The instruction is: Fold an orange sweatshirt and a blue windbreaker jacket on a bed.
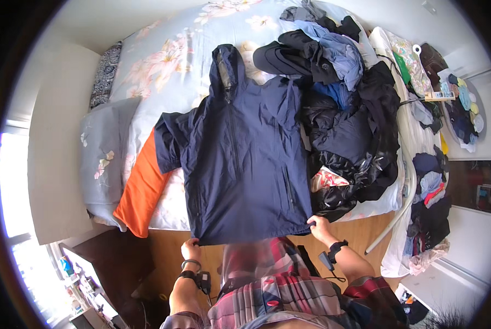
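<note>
A navy hooded zip jacket (249, 164) lies front up on a bed, its hood pointing away from me. My left hand (191, 249) grips the hem at its lower left corner. At the lower right corner, my right hand (320, 228) pinches the same hem. The hem hangs past the bed's near edge, close to my body. Both sleeves look short or folded in at the sides; where their ends go is partly hidden. Under the left sleeve an orange folded cloth (142, 189) sticks out.
A heap of dark clothes (352, 123) covers the bed's right side. A grey pillow (105, 156) lies at the left on the floral bedsheet (163, 61). Further right, piles of folded clothes (428, 193) rest beside a pale curved rail (393, 230). A dark cabinet (110, 263) stands lower left.
</note>
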Action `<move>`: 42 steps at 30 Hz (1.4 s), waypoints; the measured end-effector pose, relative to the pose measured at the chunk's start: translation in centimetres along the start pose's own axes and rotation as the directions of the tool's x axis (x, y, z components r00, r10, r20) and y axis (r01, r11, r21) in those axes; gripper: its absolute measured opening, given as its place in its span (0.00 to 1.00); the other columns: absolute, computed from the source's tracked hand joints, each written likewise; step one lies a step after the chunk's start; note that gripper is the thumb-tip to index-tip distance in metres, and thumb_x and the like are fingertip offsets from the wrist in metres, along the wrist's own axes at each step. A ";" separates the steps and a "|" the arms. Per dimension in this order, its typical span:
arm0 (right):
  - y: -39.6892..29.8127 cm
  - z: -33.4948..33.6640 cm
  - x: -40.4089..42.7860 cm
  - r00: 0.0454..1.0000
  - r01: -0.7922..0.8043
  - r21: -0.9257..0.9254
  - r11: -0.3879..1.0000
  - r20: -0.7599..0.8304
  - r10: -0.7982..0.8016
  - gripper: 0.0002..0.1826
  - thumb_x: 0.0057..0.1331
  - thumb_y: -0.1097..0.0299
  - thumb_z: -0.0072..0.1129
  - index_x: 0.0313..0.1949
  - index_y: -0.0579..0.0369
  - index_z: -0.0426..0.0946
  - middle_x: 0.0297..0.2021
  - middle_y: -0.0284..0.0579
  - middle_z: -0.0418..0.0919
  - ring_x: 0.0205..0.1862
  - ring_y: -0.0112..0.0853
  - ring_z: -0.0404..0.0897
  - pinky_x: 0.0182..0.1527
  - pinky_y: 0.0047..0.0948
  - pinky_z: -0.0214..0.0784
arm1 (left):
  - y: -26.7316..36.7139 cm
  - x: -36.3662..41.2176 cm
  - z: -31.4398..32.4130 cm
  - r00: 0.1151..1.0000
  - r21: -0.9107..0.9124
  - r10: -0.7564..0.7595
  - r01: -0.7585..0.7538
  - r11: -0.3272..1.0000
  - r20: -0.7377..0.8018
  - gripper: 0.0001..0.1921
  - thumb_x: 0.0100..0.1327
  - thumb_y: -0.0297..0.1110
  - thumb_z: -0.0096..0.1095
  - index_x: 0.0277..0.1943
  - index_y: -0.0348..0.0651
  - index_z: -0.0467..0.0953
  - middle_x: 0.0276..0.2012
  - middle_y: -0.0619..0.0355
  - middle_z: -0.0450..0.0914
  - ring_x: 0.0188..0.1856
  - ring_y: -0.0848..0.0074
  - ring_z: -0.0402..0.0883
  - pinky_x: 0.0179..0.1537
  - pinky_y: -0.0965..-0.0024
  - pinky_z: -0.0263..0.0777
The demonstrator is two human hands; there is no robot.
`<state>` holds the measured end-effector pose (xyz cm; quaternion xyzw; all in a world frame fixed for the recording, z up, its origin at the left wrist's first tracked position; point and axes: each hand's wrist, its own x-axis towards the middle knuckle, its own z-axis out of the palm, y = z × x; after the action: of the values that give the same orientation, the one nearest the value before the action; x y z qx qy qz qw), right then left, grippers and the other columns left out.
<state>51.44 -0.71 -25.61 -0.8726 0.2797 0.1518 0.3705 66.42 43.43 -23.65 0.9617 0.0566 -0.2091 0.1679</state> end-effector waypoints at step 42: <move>-11.3 -8.6 30.5 0.936 -0.096 0.820 0.565 -0.119 0.332 0.16 0.60 0.55 0.55 0.40 0.53 0.73 0.34 0.31 0.73 0.33 0.21 0.69 0.34 0.22 0.61 | 23.0 21.1 9.3 0.793 0.154 0.603 -0.587 0.794 -0.084 0.31 0.52 0.38 0.55 0.59 0.39 0.58 0.61 0.48 0.56 0.64 0.60 0.52 0.62 0.53 0.43</move>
<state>83.09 -11.99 -27.83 -0.5821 0.4685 -0.0623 0.6617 86.15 19.44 -33.60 0.9502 -0.2512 -0.0864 0.1630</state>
